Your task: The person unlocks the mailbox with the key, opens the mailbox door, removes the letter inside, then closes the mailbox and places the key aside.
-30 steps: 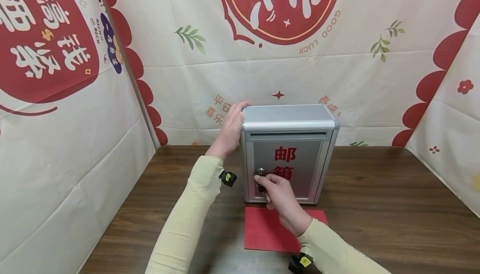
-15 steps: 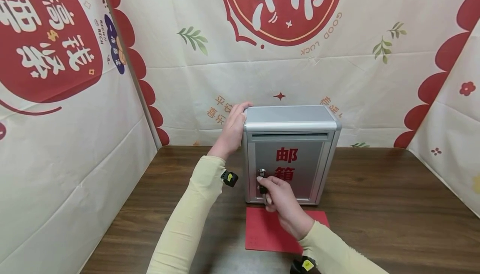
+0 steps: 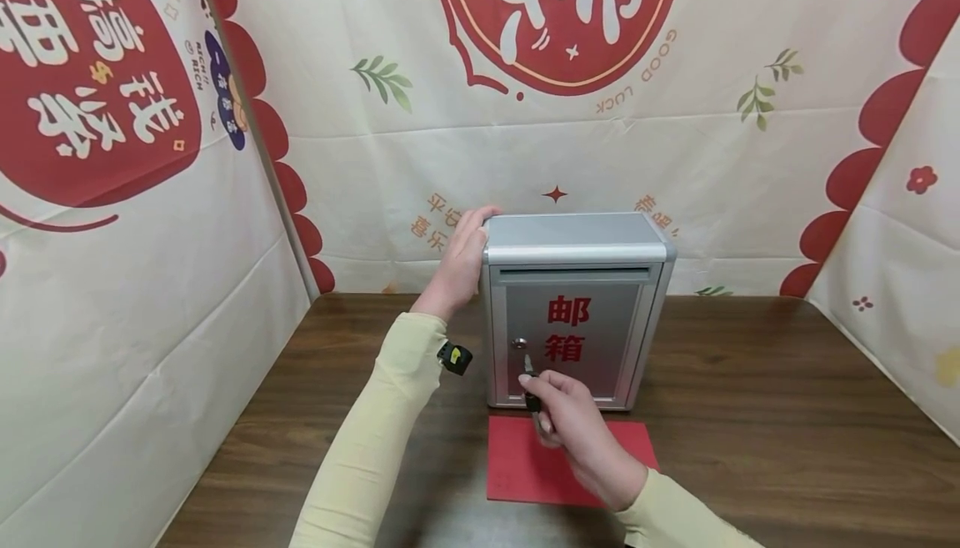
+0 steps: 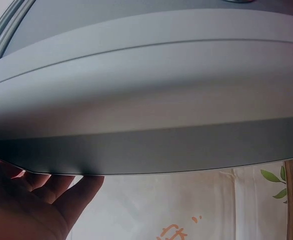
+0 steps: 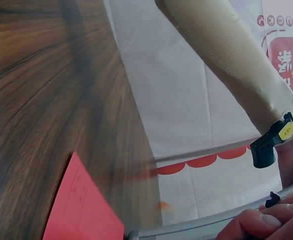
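A silver metal mailbox (image 3: pixel 573 235) with red characters stands upright on the table. My left hand (image 3: pixel 457 268) holds it at its upper left back edge; in the left wrist view those fingers (image 4: pixel 76 200) pass behind the edge. Between thumb and fingers, my right hand (image 3: pixel 573 414) pinches a black-headed key (image 3: pixel 532 400) in front of the door. Its silver blade points up, just below and apart from the round lock (image 3: pixel 518 344). A second metal piece hangs under the key head. The door is closed. In the right wrist view the right fingers (image 5: pixel 259 222) show at the lower corner.
A flat red sheet or envelope (image 3: pixel 517 469) lies before the mailbox, partly under the right hand in the head view. The brown wooden table (image 3: pixel 757 414) runs back to a printed cloth (image 3: pixel 420 156); another cloth (image 3: pixel 142 298) borders the left side.
The key has come out of the lock as my right hand moved down and toward me, leaving the lock face uncovered. My left hand stays on the mailbox.
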Demonstrator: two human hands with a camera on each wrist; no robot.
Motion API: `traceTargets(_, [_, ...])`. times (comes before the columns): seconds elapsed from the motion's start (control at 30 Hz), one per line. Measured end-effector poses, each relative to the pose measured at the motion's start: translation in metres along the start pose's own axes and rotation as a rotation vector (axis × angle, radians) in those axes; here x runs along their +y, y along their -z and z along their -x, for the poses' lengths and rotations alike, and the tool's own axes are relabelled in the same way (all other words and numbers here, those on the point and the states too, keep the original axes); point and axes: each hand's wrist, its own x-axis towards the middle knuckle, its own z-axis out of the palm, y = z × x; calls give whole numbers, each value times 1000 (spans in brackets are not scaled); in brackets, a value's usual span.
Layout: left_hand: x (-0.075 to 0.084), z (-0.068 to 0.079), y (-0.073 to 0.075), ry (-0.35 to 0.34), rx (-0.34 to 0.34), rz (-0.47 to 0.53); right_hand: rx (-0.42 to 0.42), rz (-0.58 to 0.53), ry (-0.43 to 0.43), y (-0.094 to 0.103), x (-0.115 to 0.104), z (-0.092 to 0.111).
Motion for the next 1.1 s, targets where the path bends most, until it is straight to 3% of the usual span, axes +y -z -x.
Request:
traceTargets(0.33, [-1, 1, 0, -5, 1, 3, -59, 106, -16, 33, 8, 7])
traceTargets(0.73, [-2, 0, 0, -12, 1, 7, -104, 269, -56, 108, 23, 8])
traceTargets(1.1, [-2, 0, 1, -13, 5, -3, 35, 616, -44, 171, 30, -4])
